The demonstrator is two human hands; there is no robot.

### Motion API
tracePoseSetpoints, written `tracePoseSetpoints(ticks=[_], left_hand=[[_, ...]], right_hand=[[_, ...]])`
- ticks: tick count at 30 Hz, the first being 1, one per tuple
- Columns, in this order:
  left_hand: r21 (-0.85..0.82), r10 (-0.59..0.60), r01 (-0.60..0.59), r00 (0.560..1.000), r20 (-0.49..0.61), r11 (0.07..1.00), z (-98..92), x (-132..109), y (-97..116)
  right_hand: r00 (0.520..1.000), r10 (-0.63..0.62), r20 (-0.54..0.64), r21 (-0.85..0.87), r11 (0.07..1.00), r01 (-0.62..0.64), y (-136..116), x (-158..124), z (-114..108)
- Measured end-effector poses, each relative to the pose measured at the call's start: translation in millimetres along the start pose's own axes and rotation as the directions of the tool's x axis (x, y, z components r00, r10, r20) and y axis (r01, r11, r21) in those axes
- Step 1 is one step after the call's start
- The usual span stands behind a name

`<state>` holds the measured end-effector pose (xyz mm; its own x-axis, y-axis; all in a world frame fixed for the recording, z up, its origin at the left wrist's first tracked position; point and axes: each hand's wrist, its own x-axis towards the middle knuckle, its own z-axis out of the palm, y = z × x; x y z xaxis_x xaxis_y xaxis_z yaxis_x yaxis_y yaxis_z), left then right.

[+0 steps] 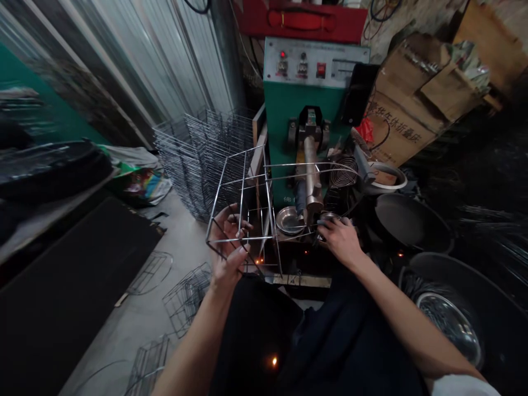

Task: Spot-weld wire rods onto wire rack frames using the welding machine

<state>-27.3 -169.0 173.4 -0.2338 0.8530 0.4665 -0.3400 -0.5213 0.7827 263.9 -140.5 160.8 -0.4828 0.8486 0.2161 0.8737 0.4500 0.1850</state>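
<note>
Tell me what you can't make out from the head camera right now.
Head view:
What the right hand grips: hidden by its fingers.
Part of the wire frame: covered by the left hand.
Small print on the control panel: too small.
The wires at right: blurred.
The floor rack: cut off by the bottom edge.

The room is rather dim, and a soft light falls mostly on the pale concrete floor [124,324] and the corrugated metal wall [165,60]. The right side goes into deep shadow, so the black basin [412,220] is hard to read, while the steel bowl [449,324] gives a bright glare. The wide lens bends the wall, and blur streaks the left and right edges. The wire cage [244,181] in the middle stays quite sharp. Small orange glints [274,361] shine near the bottom of the view.
</note>
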Motion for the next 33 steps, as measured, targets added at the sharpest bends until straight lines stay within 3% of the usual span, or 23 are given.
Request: tracePoseSetpoints(ticks=[6, 16, 23, 26, 29, 31, 33], left_hand=[[-0.099, -0.066, 0.065, 0.998, -0.010, 0.993, 4.0, 9.4, -1.6], [-0.094, -0.017, 0.023, 0.998, 0.067, 0.995, -1.8, 37.3, -12.5], [-0.102, -0.052, 0.061, 0.995, 0.085, 0.993, -6.8, 44.9, -17.1], [-0.108, -0.057, 0.069, 0.992, 0.108, 0.992, -4.6, 37.7, -11.5], [-0.081, -0.094, 0.106, 0.985, 0.145, 0.991, -7.7, 21.2, 6.4], [-0.050, -0.111, 0.118, 0.986, 0.128, 0.992, -20.7, 8.0, 26.7], [-0.015, -0.098, 0.099, 0.995, 0.030, 0.995, -48.4, -6.0, 53.5]], right_hand=[[0.998, 0.035, 0.042, 0.026, 0.999, -0.036, 0.2, 5.1, -2.2], [0.997, 0.076, 0.020, 0.054, 0.996, -0.077, 1.7, 18.9, 2.3], [0.997, 0.077, 0.027, 0.066, 0.995, -0.079, 4.4, 22.2, -0.8], [0.998, 0.066, -0.014, 0.034, 0.997, -0.066, -4.7, 2.0, -11.3], [0.985, 0.016, -0.172, 0.085, 0.996, -0.001, -29.9, -42.1, -17.8], [0.978, -0.058, -0.199, 0.228, 0.968, 0.103, -50.4, -77.3, -17.3], [0.975, -0.171, -0.139, 0.372, 0.904, 0.211, -65.2, -107.9, -12.8]])
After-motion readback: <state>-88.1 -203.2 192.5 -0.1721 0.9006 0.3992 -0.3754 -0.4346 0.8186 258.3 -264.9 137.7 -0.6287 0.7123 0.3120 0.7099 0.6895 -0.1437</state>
